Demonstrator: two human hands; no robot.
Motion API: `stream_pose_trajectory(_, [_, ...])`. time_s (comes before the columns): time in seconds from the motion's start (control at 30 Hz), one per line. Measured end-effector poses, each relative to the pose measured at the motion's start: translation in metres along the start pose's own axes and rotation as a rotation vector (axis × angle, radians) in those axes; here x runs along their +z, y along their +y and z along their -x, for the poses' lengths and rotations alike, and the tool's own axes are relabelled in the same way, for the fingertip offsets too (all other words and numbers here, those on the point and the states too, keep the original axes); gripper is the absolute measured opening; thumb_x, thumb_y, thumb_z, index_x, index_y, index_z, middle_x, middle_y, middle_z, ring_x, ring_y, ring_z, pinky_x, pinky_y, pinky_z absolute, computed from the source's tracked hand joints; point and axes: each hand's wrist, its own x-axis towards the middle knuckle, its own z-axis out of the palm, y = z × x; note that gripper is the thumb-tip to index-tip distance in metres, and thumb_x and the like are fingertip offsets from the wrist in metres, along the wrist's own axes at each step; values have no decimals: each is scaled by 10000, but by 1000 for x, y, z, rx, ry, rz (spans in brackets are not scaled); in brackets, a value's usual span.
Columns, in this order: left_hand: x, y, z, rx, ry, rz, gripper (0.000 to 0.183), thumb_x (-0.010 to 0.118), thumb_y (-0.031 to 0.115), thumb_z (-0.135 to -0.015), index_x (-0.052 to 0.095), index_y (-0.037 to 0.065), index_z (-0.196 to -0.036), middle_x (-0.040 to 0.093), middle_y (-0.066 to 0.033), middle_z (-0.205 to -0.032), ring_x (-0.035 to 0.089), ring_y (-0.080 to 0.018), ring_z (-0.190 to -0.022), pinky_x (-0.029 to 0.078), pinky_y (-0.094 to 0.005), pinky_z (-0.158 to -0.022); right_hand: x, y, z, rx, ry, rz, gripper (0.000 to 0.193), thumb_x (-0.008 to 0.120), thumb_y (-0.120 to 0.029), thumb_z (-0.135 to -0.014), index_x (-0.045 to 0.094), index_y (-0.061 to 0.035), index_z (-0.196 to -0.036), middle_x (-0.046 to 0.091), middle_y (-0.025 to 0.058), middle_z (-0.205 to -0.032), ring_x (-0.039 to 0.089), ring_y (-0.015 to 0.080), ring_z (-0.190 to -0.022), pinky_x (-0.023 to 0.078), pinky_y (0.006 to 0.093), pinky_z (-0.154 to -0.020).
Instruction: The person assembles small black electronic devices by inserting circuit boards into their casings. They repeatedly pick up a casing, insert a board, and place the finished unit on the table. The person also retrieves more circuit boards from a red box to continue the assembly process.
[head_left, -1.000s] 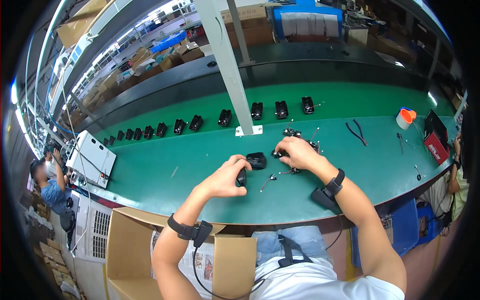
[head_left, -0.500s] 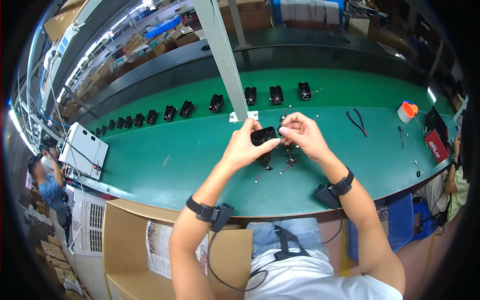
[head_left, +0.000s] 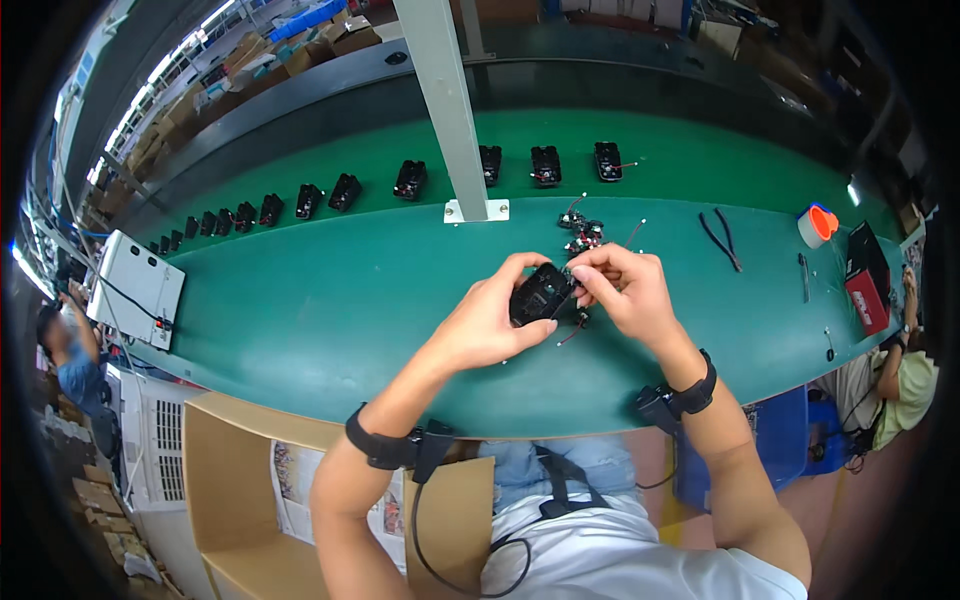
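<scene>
Over the green bench [head_left: 380,290], my left hand [head_left: 488,318] grips a black plastic housing [head_left: 541,295], thumb along its near side and fingers around its far side. The housing is tilted, with its hollow inside showing. At its right edge, my right hand [head_left: 628,290] pinches with thumb and fingertips; a small dark part seems to be there, too small to name. Behind the hands lies a cluster of small wired parts [head_left: 583,236] with red leads. Another small wired part [head_left: 578,322] sits partly hidden beneath the hands.
A row of black housings [head_left: 410,180] runs along the far green strip behind a grey post [head_left: 445,110]. To the right are pliers [head_left: 722,240], an orange-and-white tape roll [head_left: 818,226] and a red-black box [head_left: 868,280]. A white machine [head_left: 136,290] stands left; co-workers sit at both sides.
The black housing has been turned so its inside faces up more. My right fingers have moved onto its right edge. The whole view has shifted slightly.
</scene>
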Motion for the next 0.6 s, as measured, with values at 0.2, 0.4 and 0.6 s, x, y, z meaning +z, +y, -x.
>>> stream_pose_trajectory(0.2, [-7,25,-3,-108,124,-104,561,716,111,-775,435,42,-1256,678,-90,-803,632,-113,-632,487,-266,-556,3,-3,2,-187,32,179,111,701,-37,-873,702,27,-964,719,97,-816,700,142,-678,580,263,-623])
stream_pose_trajectory(0.4, [-19,12,-6,-56,60,-47,442,717,132,-791,532,6,-1172,677,-71,-901,634,-106,-800,499,-258,-662,-5,-9,1,-354,91,335,143,747,-4,-803,731,-27,-943,699,84,-851,675,158,-717,551,272,-642])
stream_pose_trajectory(0.6, [-22,-9,-7,-3,-103,408,249,643,221,-908,606,11,-1037,600,7,-892,511,-62,-766,432,-249,-660,-4,-10,1,-500,-28,306,176,782,-5,-736,742,-46,-902,674,74,-852,654,208,-749,533,308,-632])
